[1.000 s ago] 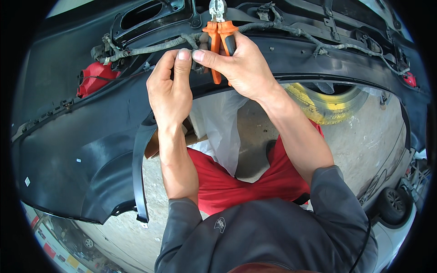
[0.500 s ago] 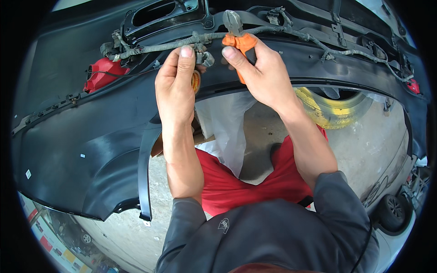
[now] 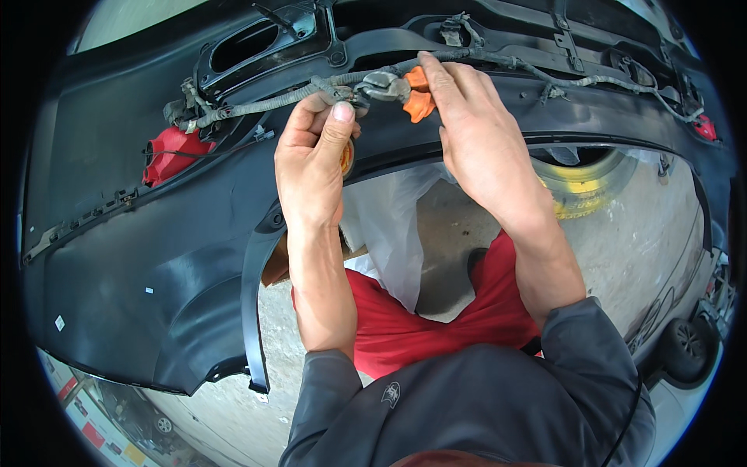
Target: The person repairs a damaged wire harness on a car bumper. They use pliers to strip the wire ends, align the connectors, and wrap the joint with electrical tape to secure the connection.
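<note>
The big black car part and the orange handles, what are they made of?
The big black car part looks like moulded plastic: matte, dull, with thin curved edges. The orange handles under the right hand look like smooth rubbery or plastic grips, though they are mostly hidden. The left hand pinches a grey, seemingly tape-wrapped wire bundle.

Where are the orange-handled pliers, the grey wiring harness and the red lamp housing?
orange-handled pliers (image 3: 419,97), head view, on the orange handle.
grey wiring harness (image 3: 264,103), head view, on the wrapped cable.
red lamp housing (image 3: 173,152), head view, on its red body.
</note>
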Action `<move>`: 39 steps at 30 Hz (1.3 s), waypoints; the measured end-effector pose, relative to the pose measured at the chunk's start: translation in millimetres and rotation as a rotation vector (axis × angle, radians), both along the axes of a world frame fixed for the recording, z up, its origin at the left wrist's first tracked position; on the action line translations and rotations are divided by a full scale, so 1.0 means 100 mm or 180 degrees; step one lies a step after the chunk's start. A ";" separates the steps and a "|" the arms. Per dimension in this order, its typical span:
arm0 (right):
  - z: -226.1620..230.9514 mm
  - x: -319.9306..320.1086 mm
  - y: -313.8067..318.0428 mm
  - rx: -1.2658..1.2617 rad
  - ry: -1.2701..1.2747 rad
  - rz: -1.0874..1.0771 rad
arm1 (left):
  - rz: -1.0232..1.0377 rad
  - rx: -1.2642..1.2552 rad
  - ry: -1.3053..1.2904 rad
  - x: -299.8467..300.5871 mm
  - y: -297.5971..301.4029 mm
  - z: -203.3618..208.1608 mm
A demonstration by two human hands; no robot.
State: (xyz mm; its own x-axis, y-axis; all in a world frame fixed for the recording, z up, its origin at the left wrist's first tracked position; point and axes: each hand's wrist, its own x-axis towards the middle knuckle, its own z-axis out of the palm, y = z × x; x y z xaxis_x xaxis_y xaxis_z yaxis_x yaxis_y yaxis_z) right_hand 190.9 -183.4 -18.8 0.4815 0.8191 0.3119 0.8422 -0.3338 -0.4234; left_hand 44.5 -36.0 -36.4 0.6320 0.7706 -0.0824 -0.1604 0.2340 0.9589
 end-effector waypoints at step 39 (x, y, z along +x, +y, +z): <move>-0.04 -0.24 0.08 -0.0201 0.0173 0.0075 | 0.0677 0.2921 0.1395 -0.07 0.01 0.03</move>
